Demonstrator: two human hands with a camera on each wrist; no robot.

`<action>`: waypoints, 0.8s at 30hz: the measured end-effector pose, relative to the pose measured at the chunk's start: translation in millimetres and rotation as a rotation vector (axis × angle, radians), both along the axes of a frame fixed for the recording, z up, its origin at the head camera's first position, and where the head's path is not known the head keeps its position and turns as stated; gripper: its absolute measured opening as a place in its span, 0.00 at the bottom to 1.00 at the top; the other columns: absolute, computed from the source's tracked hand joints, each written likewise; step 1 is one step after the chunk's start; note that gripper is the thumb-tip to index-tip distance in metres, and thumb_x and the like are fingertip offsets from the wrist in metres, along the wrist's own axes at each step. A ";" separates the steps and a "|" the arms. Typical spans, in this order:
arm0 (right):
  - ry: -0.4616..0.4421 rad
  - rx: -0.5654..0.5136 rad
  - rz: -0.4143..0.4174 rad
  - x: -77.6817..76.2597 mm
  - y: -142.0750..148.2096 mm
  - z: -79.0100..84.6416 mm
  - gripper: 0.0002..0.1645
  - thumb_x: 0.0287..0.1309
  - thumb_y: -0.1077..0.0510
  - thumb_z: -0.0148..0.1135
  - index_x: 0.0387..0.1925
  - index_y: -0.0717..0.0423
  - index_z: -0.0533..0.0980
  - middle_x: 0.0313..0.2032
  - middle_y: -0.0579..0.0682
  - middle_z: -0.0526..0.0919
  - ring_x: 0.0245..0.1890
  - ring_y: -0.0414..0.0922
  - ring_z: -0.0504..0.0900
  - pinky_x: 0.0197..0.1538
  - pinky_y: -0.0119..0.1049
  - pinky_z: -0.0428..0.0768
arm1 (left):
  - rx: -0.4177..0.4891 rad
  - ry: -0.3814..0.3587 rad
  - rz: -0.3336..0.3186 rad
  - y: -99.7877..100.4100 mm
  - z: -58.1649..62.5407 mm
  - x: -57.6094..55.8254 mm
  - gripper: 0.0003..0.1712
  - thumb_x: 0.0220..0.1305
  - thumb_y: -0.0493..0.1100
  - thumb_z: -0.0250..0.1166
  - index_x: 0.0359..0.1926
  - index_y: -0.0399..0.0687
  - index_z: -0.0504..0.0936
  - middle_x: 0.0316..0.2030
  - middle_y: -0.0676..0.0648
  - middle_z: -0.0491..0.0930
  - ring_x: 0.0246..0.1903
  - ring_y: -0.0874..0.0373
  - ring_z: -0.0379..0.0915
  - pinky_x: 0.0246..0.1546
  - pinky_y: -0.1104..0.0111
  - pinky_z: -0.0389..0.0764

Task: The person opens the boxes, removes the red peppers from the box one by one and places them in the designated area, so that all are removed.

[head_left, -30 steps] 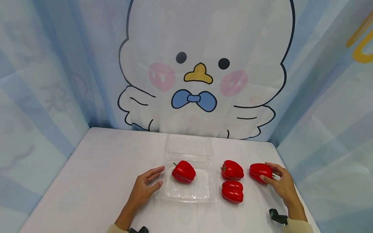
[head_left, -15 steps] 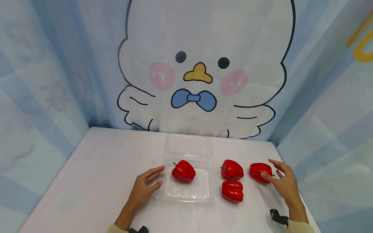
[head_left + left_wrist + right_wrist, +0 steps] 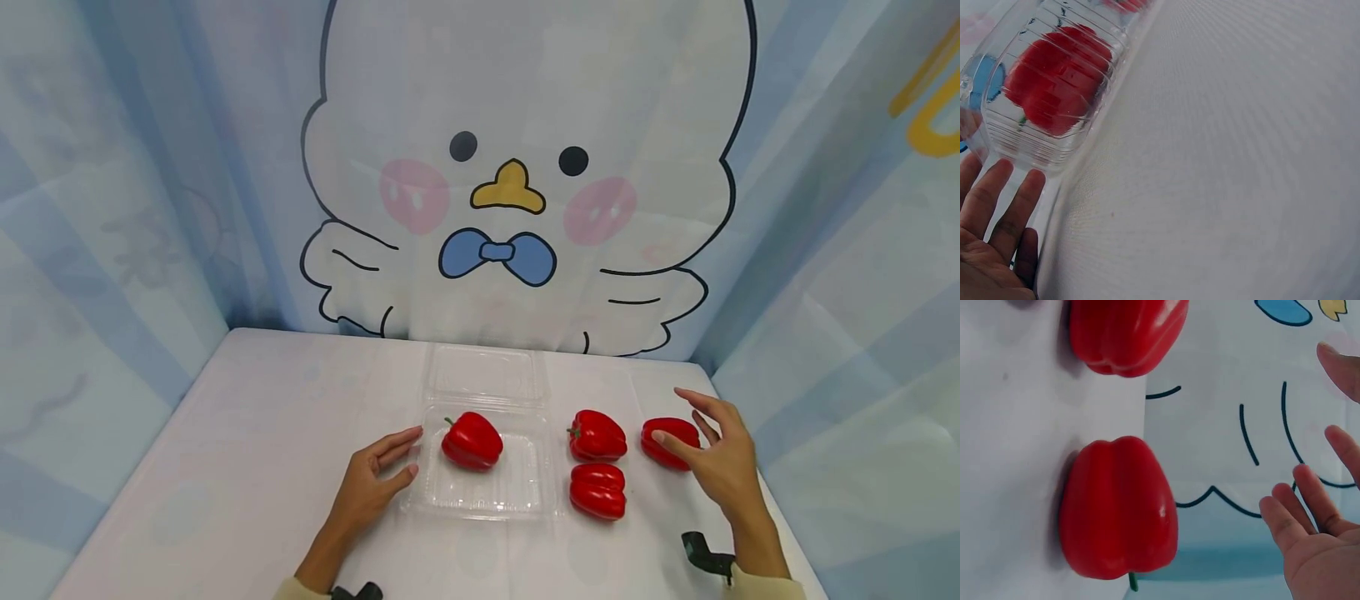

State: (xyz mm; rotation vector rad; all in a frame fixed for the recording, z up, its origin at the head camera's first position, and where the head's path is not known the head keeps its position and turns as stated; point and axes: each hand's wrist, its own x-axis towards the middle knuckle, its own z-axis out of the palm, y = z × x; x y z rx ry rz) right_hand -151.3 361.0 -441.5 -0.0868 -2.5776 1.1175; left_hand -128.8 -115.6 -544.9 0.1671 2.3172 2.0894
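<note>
In the head view a clear plastic clamshell container (image 3: 525, 492) lies with its lid folded back. One red bell pepper (image 3: 471, 442) sits inside it, also visible through the ribbed wall in the left wrist view. My left hand (image 3: 369, 483) rests its extended fingertips at the container's left side. My right hand (image 3: 723, 454) hovers with spread fingers over the rightmost bell pepper (image 3: 1119, 509); the right wrist view shows a gap between them. Two more peppers, an upper pepper (image 3: 597, 436) and a lower pepper (image 3: 597, 492), lie between that one and the container.
Everything stands on a table with a white cloth (image 3: 247, 442). Behind it hangs a curtain (image 3: 510, 308) with a cartoon bird, and blue curtains close off both sides. Black wrist mounts, such as the right mount (image 3: 705, 557), stick out beside the forearms.
My right hand has let go of the rightmost pepper, its fingers spreading, and has risen above it. The peppers, the container and my left hand stay in place.
</note>
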 end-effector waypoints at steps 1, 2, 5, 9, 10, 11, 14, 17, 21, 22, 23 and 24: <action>0.016 -0.001 0.016 0.5 -3.6 1.9 0.47 0.55 0.57 0.83 0.75 0.47 0.72 0.70 0.55 0.71 0.66 0.35 0.67 0.61 0.13 0.69 | 0.003 0.000 0.001 0.0 0.0 -0.1 0.30 0.67 0.32 0.71 0.69 0.45 0.80 0.69 0.43 0.80 0.69 0.47 0.78 0.64 0.82 0.73; 0.031 -0.003 0.033 0.8 -7.1 3.7 0.47 0.54 0.58 0.83 0.74 0.47 0.73 0.70 0.54 0.72 0.65 0.32 0.66 0.61 0.13 0.69 | 0.004 0.000 0.000 0.0 -0.1 -0.2 0.30 0.67 0.32 0.71 0.69 0.45 0.80 0.69 0.43 0.80 0.69 0.47 0.78 0.64 0.82 0.73; 0.065 0.000 0.074 2.4 -18.1 9.0 0.48 0.53 0.60 0.83 0.74 0.47 0.73 0.69 0.53 0.73 0.63 0.24 0.65 0.60 0.11 0.69 | 0.005 0.002 0.000 0.2 -0.6 -0.5 0.30 0.67 0.32 0.71 0.69 0.45 0.80 0.69 0.43 0.80 0.69 0.46 0.78 0.63 0.83 0.73; 0.084 0.018 0.113 5.3 -32.4 13.8 0.49 0.51 0.59 0.84 0.74 0.46 0.73 0.70 0.53 0.74 0.64 0.21 0.66 0.59 0.10 0.68 | 0.004 0.003 0.002 0.1 -1.0 -0.7 0.30 0.67 0.32 0.71 0.69 0.45 0.80 0.69 0.43 0.81 0.70 0.46 0.77 0.63 0.83 0.74; 0.086 0.023 0.119 6.2 -35.9 14.6 0.50 0.50 0.58 0.85 0.74 0.46 0.73 0.70 0.53 0.74 0.64 0.21 0.66 0.59 0.11 0.68 | 0.003 0.002 0.002 0.1 -1.0 -0.6 0.30 0.67 0.32 0.71 0.69 0.45 0.80 0.69 0.44 0.81 0.70 0.46 0.77 0.63 0.83 0.74; 0.088 0.025 0.126 7.1 -39.3 15.4 0.50 0.50 0.58 0.85 0.74 0.45 0.72 0.71 0.53 0.74 0.64 0.21 0.67 0.59 0.11 0.68 | 0.003 0.003 0.001 0.1 -1.0 -0.6 0.30 0.67 0.32 0.71 0.69 0.45 0.80 0.69 0.44 0.81 0.70 0.46 0.77 0.63 0.83 0.74; 0.091 0.024 0.135 9.5 -50.0 17.2 0.51 0.50 0.56 0.85 0.75 0.45 0.72 0.71 0.53 0.74 0.65 0.24 0.68 0.60 0.11 0.68 | -0.003 0.003 0.002 -0.2 -0.9 -0.2 0.30 0.67 0.32 0.71 0.69 0.46 0.80 0.69 0.44 0.80 0.70 0.47 0.78 0.63 0.83 0.73; 0.097 0.027 0.134 11.2 -60.6 17.1 0.51 0.50 0.55 0.85 0.75 0.44 0.71 0.71 0.52 0.74 0.66 0.27 0.70 0.60 0.12 0.69 | -0.004 0.006 0.002 -0.3 -0.5 0.2 0.30 0.67 0.32 0.71 0.69 0.46 0.80 0.69 0.43 0.80 0.70 0.46 0.78 0.63 0.83 0.73; 0.112 0.029 0.153 11.3 -72.5 15.0 0.52 0.50 0.57 0.85 0.75 0.44 0.71 0.71 0.52 0.75 0.67 0.25 0.69 0.61 0.12 0.68 | 0.001 0.003 0.006 -0.6 -0.1 0.3 0.30 0.67 0.32 0.71 0.69 0.46 0.80 0.69 0.43 0.81 0.70 0.46 0.78 0.63 0.83 0.73; 0.118 0.025 0.161 11.2 -75.0 14.8 0.52 0.50 0.57 0.85 0.75 0.45 0.71 0.71 0.52 0.75 0.67 0.24 0.68 0.62 0.12 0.68 | 0.001 0.002 0.006 -0.6 -0.1 0.2 0.30 0.67 0.32 0.71 0.69 0.46 0.80 0.69 0.43 0.81 0.69 0.46 0.78 0.63 0.83 0.73; 0.123 0.024 0.166 11.2 -77.3 14.8 0.52 0.49 0.58 0.86 0.75 0.46 0.71 0.71 0.53 0.75 0.67 0.23 0.68 0.62 0.12 0.68 | 0.001 0.003 0.006 -0.5 -0.3 0.1 0.30 0.67 0.32 0.71 0.69 0.46 0.80 0.69 0.43 0.81 0.69 0.46 0.78 0.63 0.83 0.73; 0.128 0.020 0.170 11.2 -79.5 15.0 0.52 0.49 0.59 0.86 0.75 0.47 0.71 0.71 0.53 0.75 0.67 0.23 0.67 0.62 0.12 0.68 | 0.001 0.003 0.006 -0.4 -0.5 -0.1 0.30 0.67 0.32 0.72 0.69 0.46 0.80 0.69 0.43 0.81 0.69 0.46 0.78 0.63 0.83 0.73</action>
